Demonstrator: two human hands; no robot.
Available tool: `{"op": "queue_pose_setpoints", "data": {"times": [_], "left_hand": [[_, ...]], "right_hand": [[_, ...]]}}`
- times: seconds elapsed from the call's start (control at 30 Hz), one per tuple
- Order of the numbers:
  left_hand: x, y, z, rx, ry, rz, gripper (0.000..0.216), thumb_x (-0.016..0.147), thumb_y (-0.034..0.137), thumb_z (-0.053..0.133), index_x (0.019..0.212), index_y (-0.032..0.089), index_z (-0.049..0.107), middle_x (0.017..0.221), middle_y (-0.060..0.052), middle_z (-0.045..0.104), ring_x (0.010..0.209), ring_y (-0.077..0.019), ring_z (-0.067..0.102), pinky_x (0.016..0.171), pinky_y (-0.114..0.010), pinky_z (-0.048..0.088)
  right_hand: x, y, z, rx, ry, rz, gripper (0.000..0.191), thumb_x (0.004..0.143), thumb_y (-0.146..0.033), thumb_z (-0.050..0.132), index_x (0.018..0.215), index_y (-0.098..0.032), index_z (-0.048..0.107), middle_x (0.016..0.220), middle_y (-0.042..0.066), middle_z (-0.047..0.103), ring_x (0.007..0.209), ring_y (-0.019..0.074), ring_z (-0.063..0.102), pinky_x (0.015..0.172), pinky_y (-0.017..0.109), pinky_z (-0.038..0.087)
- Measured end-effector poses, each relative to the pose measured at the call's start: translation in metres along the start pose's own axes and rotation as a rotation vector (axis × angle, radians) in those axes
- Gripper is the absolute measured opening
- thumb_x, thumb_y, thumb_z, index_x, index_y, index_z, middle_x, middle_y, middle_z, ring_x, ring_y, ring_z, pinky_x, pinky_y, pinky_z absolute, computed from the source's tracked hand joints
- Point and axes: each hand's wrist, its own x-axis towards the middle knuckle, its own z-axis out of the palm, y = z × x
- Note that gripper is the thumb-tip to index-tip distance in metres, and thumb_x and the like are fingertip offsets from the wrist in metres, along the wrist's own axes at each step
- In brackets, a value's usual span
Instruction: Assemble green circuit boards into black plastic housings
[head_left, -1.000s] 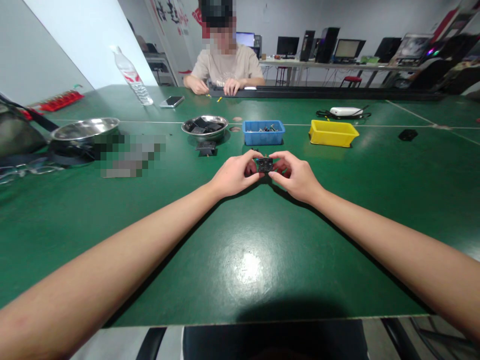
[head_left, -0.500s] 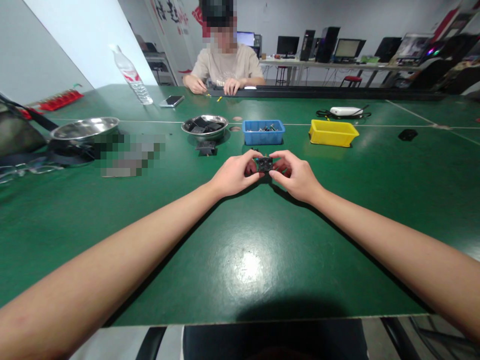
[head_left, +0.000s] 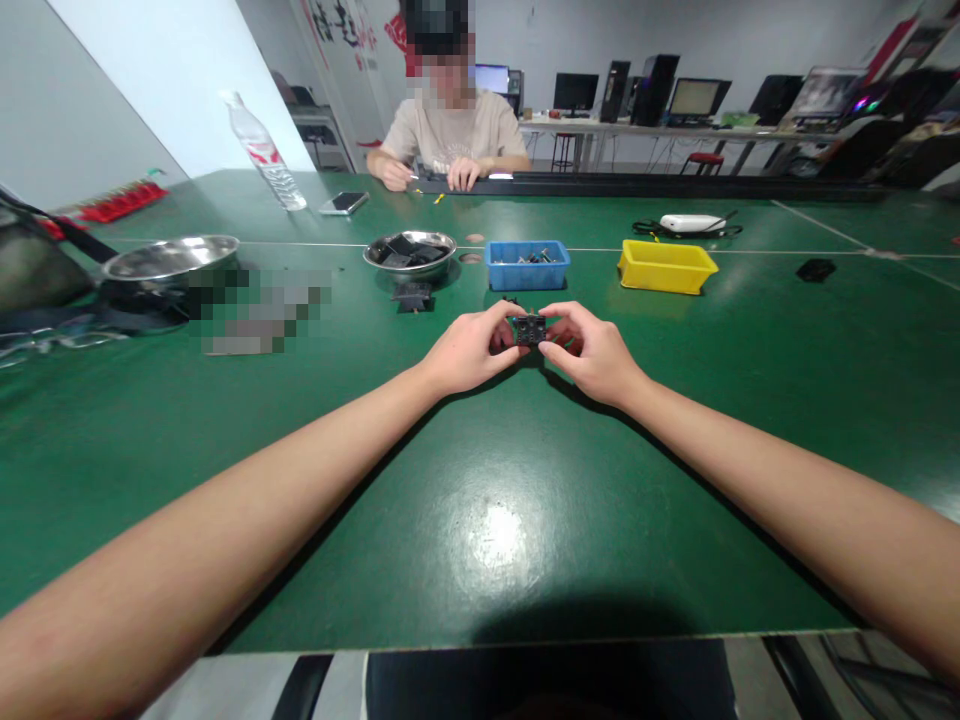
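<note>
Between my two hands is a small black plastic part (head_left: 532, 330), a boxy piece with holes or recesses on the side facing me. My left hand (head_left: 472, 350) pinches its left side with thumb and forefinger. On the right side, my right hand (head_left: 592, 352) grips it the same way. The part is held just above the green table (head_left: 495, 450). Behind it stands a blue bin (head_left: 527, 275) with small metal pieces inside. To the left, a steel bowl (head_left: 409, 270) holds several black parts, and another black part (head_left: 412, 297) lies before it.
A yellow bin (head_left: 667, 270) stands right of the blue one. Farther right lies a flat black piece (head_left: 816, 270). A white power strip (head_left: 694, 223), a phone (head_left: 345, 203), a bottle (head_left: 266, 155) and a large steel bowl (head_left: 172, 260) are around. A person (head_left: 454, 130) sits opposite.
My hands and the black plastic part stay almost still. Across the table, the person's hand on the left has shifted slightly.
</note>
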Motion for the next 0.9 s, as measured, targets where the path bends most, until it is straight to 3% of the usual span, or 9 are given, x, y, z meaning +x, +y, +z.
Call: {"op": "queue_pose_setpoints", "data": {"times": [0.27, 0.43, 0.5, 0.67, 0.9], "left_hand": [[-0.0006, -0.0001, -0.0006, 0.023, -0.003, 0.008, 0.034, 0.089, 0.031, 0.067, 0.12, 0.018, 0.06, 0.076, 0.003, 0.066, 0.065, -0.0137, 0.061, 0.067, -0.025, 0.046], [-0.0001, 0.0021, -0.0032, 0.097, 0.121, 0.133, 0.031, 0.09, 0.033, 0.069, 0.116, 0.018, 0.063, 0.115, -0.01, 0.066, 0.109, -0.0235, 0.064, 0.094, -0.037, 0.054], [-0.0003, 0.0034, -0.003, 0.076, 0.113, 0.189, 0.03, 0.091, 0.035, 0.069, 0.114, 0.017, 0.062, 0.12, -0.012, 0.065, 0.117, -0.0251, 0.063, 0.1, -0.039, 0.054], [-0.0021, 0.0053, 0.0002, -0.004, 0.049, 0.152, 0.033, 0.091, 0.035, 0.067, 0.117, 0.018, 0.057, 0.11, -0.007, 0.071, 0.095, -0.019, 0.07, 0.087, -0.032, 0.057], [-0.0008, 0.0039, -0.0025, 0.096, 0.073, 0.162, 0.032, 0.091, 0.037, 0.067, 0.116, 0.017, 0.062, 0.105, -0.007, 0.069, 0.09, -0.0196, 0.065, 0.082, -0.033, 0.056]], "right_hand": [[-0.0007, -0.0013, 0.0002, -0.002, 0.006, 0.017, 0.036, 0.084, -0.031, 0.066, 0.119, -0.02, 0.064, 0.088, 0.002, 0.076, 0.069, 0.0178, 0.066, 0.07, 0.032, 0.053], [0.0016, -0.001, -0.0007, -0.116, -0.023, 0.064, 0.032, 0.087, -0.027, 0.063, 0.117, -0.019, 0.069, 0.086, 0.003, 0.077, 0.07, 0.0182, 0.066, 0.075, 0.032, 0.052], [0.003, -0.0015, -0.0015, -0.203, -0.082, 0.037, 0.027, 0.087, -0.024, 0.063, 0.111, -0.018, 0.073, 0.09, 0.005, 0.078, 0.076, 0.0198, 0.067, 0.078, 0.033, 0.05], [0.0038, -0.0028, -0.0023, -0.323, -0.173, -0.042, 0.02, 0.086, -0.022, 0.062, 0.101, -0.016, 0.074, 0.093, 0.009, 0.076, 0.081, 0.0214, 0.065, 0.079, 0.033, 0.048], [-0.0005, -0.0011, -0.0014, -0.104, -0.084, -0.028, 0.049, 0.083, -0.028, 0.068, 0.131, -0.019, 0.059, 0.091, 0.002, 0.073, 0.068, 0.0168, 0.063, 0.071, 0.031, 0.05]]}}
